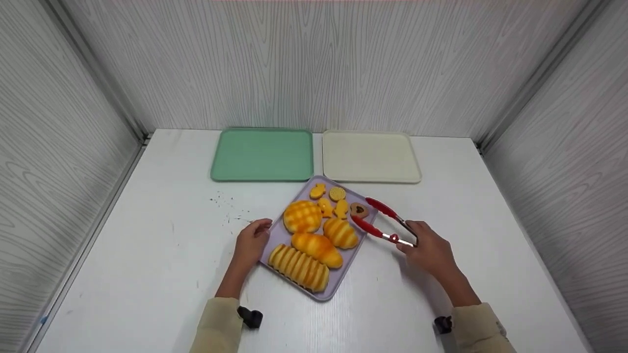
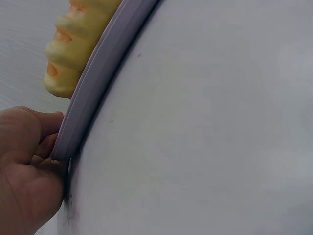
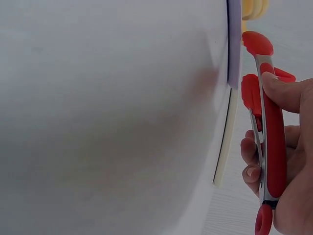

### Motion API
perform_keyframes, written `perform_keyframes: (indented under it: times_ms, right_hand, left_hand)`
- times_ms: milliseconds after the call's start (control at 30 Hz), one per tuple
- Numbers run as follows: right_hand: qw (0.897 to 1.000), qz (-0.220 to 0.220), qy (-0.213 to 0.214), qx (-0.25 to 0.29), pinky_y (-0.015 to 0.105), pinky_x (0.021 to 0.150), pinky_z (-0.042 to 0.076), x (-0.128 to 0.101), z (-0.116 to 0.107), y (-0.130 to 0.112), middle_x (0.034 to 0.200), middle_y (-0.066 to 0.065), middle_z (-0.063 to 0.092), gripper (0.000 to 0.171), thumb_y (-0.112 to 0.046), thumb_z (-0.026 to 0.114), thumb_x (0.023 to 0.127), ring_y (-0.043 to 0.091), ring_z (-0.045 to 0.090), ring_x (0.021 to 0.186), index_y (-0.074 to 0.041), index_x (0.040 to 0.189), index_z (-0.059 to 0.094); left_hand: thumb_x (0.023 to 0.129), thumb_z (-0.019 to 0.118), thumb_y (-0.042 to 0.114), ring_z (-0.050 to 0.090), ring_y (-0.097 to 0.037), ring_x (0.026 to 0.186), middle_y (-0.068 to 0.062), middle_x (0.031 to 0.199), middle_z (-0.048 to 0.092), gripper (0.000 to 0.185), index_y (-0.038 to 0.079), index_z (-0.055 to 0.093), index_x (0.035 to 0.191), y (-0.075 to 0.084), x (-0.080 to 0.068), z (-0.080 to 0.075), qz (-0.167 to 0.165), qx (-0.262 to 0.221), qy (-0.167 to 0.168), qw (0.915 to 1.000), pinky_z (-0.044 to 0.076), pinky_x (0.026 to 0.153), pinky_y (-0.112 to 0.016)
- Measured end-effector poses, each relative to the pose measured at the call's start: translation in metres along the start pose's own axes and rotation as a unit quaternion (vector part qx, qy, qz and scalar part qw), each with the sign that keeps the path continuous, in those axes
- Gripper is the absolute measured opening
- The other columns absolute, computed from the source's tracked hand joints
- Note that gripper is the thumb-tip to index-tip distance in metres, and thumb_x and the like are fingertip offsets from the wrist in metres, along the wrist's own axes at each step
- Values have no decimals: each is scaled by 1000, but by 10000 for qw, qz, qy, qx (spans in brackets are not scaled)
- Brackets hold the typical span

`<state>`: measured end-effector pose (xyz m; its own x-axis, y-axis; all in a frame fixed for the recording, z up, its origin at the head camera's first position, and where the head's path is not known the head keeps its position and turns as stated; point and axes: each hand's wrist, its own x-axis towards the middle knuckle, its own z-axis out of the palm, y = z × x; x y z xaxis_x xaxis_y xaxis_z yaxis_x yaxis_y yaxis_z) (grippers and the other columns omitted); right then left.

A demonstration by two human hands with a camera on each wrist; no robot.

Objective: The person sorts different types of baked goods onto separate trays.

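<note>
By a smooth lilac tray point(image 1: 336, 275), left grip point(image 1: 251, 241) curled, any pinch unclear, right grip point(image 1: 431, 247) clasping red-tipped metal tongs point(image 1: 366, 226).

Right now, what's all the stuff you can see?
Green tray: 1, green, back left
Cream tray: 1, cream, back right
Purple tray: 1, purple, middle
Breads: 4, golden, purple tray
Small cookies: 5, yellow or brown, purple tray
Tongs: 1, red and silver, purple tray's right side
Table: 1, white, underneath
Specks: several, dark, table's left half
Walls: 3, grey, around table
Sleeves: 2, beige, front
Wrist devices: 2, black, beside sleeves
Left hand: 1, bare, purple tray's edge
Right hand: 1, bare, holding tongs
</note>
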<state>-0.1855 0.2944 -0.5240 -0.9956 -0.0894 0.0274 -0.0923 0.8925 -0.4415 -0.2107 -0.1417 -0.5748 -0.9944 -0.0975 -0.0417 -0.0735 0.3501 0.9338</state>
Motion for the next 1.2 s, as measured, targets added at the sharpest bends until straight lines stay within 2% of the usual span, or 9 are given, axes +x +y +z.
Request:
perform_keyframes:
  times_ms: [67, 300, 633, 1200]
  right_hand:
    - [9999, -56, -29, -78, 57, 93, 50, 2, -1, -2, 141, 11, 57, 63, -35, 73, 90, 31, 62, 117, -9, 143, 52]
    - [9987, -360, -39, -351, 57, 91, 52, 9, -6, -7, 137, 13, 60, 60, -35, 74, 90, 32, 62, 117, -7, 140, 57]
    - [9961, -552, -28, -691, 55, 86, 54, 14, -9, -13, 133, 13, 63, 59, -34, 75, 89, 30, 65, 114, -5, 137, 59]
    - [9966, -657, 78, -492, 54, 85, 54, 13, -7, -14, 127, 14, 64, 53, -31, 76, 90, 30, 66, 106, -4, 133, 62]
  left_hand:
    - [98, 56, 8, 61, -26, 117, -12, 124, 68, 31, 7, 66, 128, 0, 0, 0, -61, 30, -20, 10000, 48, 104, -44]
    - [99, 55, 11, 60, -25, 118, -11, 125, 67, 31, 8, 66, 129, 0, 1, -1, -168, 26, -77, 9998, 47, 106, -43]
    - [100, 54, 9, 60, -25, 118, -11, 126, 66, 32, 7, 64, 130, -1, 1, -1, -94, -44, -162, 9998, 47, 105, -43]
    - [100, 54, 9, 59, -27, 119, -12, 126, 66, 32, 7, 65, 129, 1, 0, -1, -184, 34, -115, 9998, 47, 105, -44]
